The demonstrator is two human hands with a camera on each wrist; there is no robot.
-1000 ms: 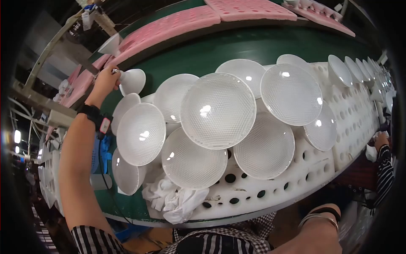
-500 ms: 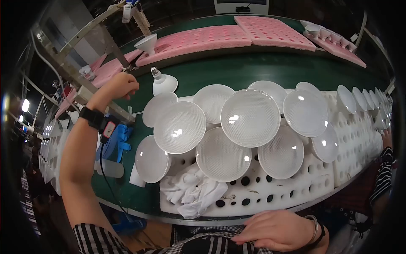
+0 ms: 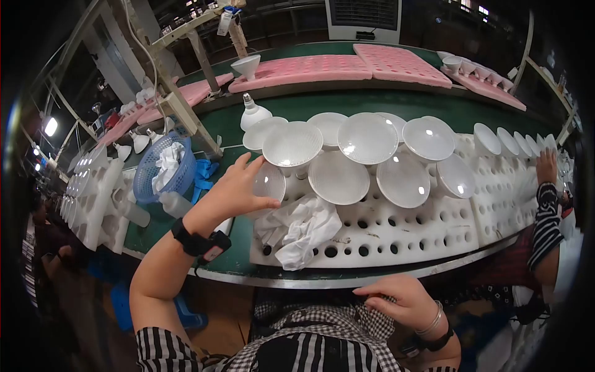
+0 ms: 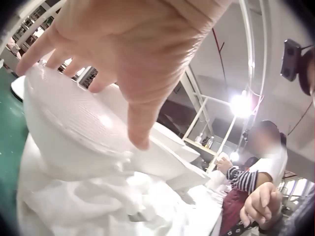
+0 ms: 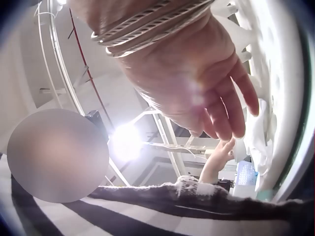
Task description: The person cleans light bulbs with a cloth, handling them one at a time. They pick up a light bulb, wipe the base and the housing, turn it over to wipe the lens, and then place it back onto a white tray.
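Right of the blue basket (image 3: pixel 162 170), the left hand (image 3: pixel 235 189) is hovering over the lamp (image 3: pixel 273 183) with fingers spread across the lens face and thumb hanging past the rim, not clamping yet, which reads as the start of a pick. The lamp is sitting at the left end of the white foam tray (image 3: pixel 434 232), just above the crumpled cloth (image 3: pixel 304 226). The next move is calling for fingers closing round the rim and a straight lift clear of the neighbouring lamps (image 3: pixel 338 177). The right hand (image 3: pixel 396 302) is lying idle against the checked shirt (image 3: pixel 322 322), fingers relaxed, holding nothing.
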